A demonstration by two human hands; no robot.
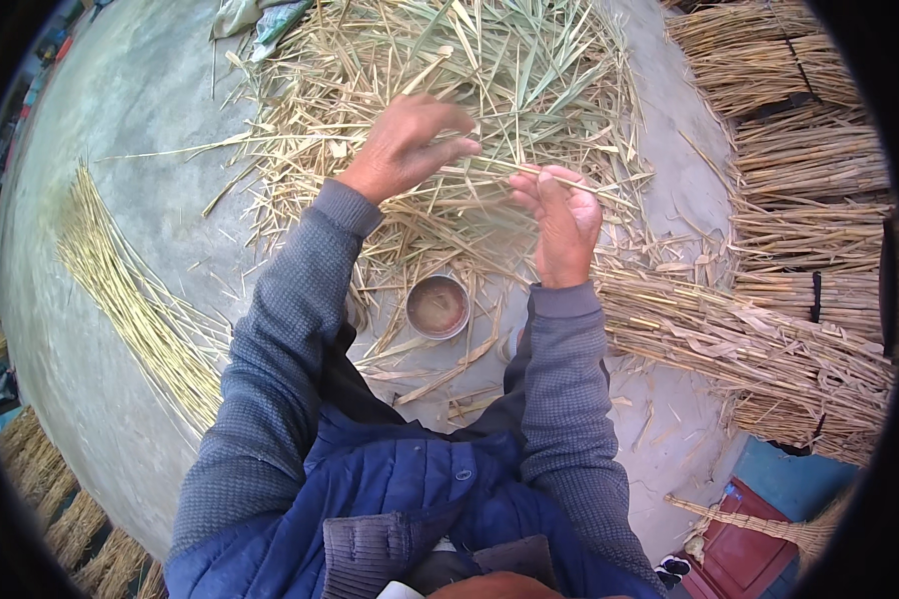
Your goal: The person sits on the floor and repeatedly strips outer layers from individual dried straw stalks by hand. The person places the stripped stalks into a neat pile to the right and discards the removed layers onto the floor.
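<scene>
My right hand (561, 220) pinches a thin, straw-coloured reed stalk (574, 184) between thumb and fingers. From there the stalk slants up and left toward my left hand (410, 145). The left hand is slightly blurred, its thumb near the stalk and its fingers apart from the thumb, with nothing clearly held. Beneath both hands spreads a loose heap of dry and pale green reed leaves (529, 60). A small round metal bowl (438, 306), with a brownish inside, sits on the floor below the hands.
On the left lies a fanned bundle of thin yellowish stalks (140, 299). A thick reed bundle (739, 344) lies on the right, beside stacked, tied bundles (809, 165). A dark red panel (744, 539) is at the lower right. More bundles (80, 529) stand at the lower left.
</scene>
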